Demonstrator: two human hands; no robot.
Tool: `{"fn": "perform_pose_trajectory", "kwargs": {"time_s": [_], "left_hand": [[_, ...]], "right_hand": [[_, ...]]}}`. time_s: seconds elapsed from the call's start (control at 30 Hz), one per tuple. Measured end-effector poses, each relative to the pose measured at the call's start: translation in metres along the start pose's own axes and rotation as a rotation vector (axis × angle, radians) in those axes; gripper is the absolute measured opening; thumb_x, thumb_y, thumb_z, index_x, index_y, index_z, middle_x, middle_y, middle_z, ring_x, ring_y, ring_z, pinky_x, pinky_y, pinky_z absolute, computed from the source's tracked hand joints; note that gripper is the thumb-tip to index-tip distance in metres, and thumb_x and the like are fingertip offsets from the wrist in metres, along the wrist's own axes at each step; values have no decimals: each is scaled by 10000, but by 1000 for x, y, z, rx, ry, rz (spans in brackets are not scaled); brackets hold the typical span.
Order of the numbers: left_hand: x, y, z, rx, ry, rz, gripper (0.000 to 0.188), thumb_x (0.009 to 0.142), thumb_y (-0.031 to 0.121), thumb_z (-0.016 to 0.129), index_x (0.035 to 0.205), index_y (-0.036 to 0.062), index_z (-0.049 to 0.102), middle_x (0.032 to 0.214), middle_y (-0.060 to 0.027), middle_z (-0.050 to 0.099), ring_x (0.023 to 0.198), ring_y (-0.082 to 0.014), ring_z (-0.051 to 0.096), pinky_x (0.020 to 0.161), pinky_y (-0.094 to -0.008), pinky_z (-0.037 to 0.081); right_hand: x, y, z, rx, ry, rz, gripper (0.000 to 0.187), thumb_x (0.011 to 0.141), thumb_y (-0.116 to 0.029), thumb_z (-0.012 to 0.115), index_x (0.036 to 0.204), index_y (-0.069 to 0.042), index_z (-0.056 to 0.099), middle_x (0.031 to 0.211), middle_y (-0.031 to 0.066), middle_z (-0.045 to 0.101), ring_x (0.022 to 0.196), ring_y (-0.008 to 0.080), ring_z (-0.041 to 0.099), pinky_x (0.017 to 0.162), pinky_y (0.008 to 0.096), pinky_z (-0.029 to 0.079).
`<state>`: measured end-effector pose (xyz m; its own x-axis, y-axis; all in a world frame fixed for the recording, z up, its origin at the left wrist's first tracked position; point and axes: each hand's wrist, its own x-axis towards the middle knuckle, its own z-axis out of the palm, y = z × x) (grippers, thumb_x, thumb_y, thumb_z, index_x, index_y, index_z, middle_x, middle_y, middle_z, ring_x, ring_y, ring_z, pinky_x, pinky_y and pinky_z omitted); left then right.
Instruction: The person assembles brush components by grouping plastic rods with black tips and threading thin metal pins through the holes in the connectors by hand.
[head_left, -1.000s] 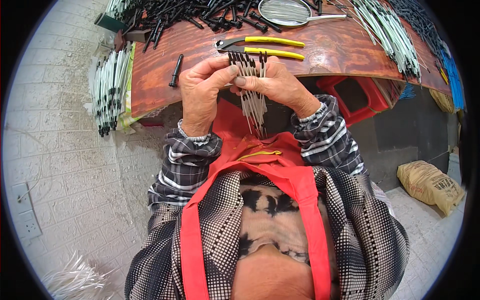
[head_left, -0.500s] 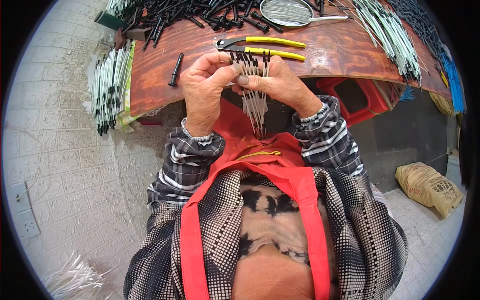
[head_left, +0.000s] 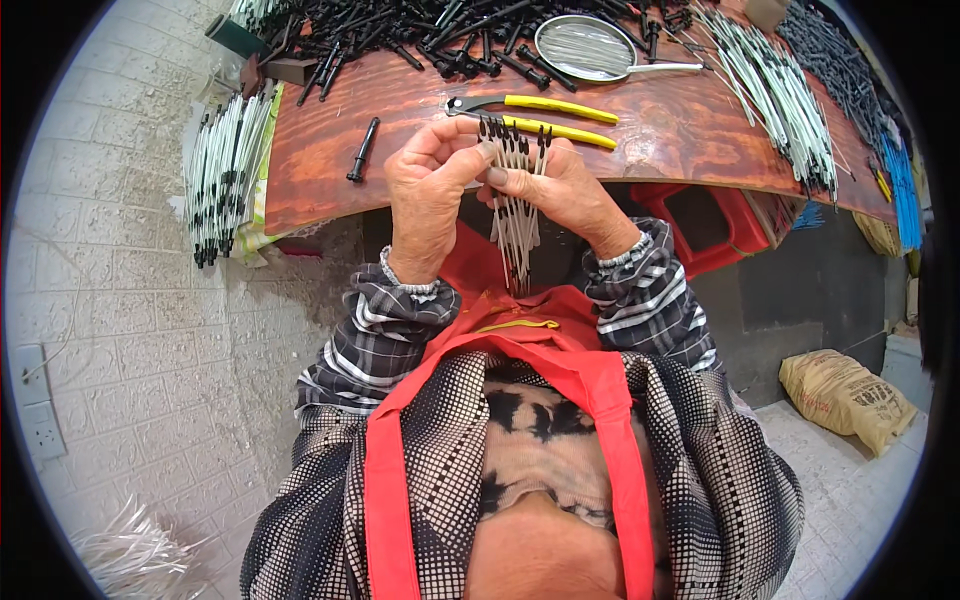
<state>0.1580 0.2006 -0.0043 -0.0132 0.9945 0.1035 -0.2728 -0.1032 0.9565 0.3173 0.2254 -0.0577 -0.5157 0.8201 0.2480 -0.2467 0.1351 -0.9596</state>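
Note:
A fanned bunch of thin white rods (head_left: 517,225) with black tips hangs between my hands, black ends upward, in front of the table's near edge. My left hand (head_left: 432,180) pinches the bunch near its top with thumb and forefinger. From the other side my right hand (head_left: 570,195) grips the same rods, its thumb pressed across them. Some fingers behind the bunch are hidden. Just beyond the rods lie yellow-handled pliers (head_left: 560,104), their dark jaws pointing left. One black bolt-like plastic piece (head_left: 363,150) rests alone on the table, left of my hands.
Black plastic pieces (head_left: 470,40) are heaped along the back of the reddish wooden table (head_left: 310,160). A round handled strainer (head_left: 585,50) holds thin clear strips. Bundles of white rods lie at the left (head_left: 222,170) and right (head_left: 770,100). A red stool (head_left: 720,220) stands below the table.
The whole view has shifted slightly, so the table and pliers appear lower. Both hands keep their grip on the rods, with little change in the fingers.

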Motion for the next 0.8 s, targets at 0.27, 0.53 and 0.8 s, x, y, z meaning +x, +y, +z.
{"fn": "perform_pose_trajectory", "kwargs": {"time_s": [0.27, 0.53, 0.8], "left_hand": [[-8, 11, -17, 58, -44, -43, 208, 851, -13, 660, 1057, -28, 640, 906, -81, 691, 743, -119, 662, 610, -238, 545], [6, 19, -39, 35, -11, -66, 230, 863, 18, 651, 1089, -30, 648, 895, -69, 692, 730, -114, 651, 619, -232, 539], [148, 0, -77, 546, 113, 94, 207, 811, 70, 664, 990, -21, 716, 796, -41, 700, 685, -86, 624, 597, -236, 503]], "right_hand": [[-1, -10, 22, 165, 65, 58, 231, 917, -188, 651, 1068, -14, 632, 884, 12, 670, 785, 96, 628, 689, 251, 512], [-7, -15, 28, 108, 130, 136, 258, 910, -177, 673, 1077, 8, 605, 884, 61, 686, 794, 142, 661, 721, 268, 533], [22, -22, 8, 117, 50, 140, 227, 912, -144, 660, 1056, 24, 612, 882, 77, 691, 790, 153, 664, 722, 286, 541]]}}
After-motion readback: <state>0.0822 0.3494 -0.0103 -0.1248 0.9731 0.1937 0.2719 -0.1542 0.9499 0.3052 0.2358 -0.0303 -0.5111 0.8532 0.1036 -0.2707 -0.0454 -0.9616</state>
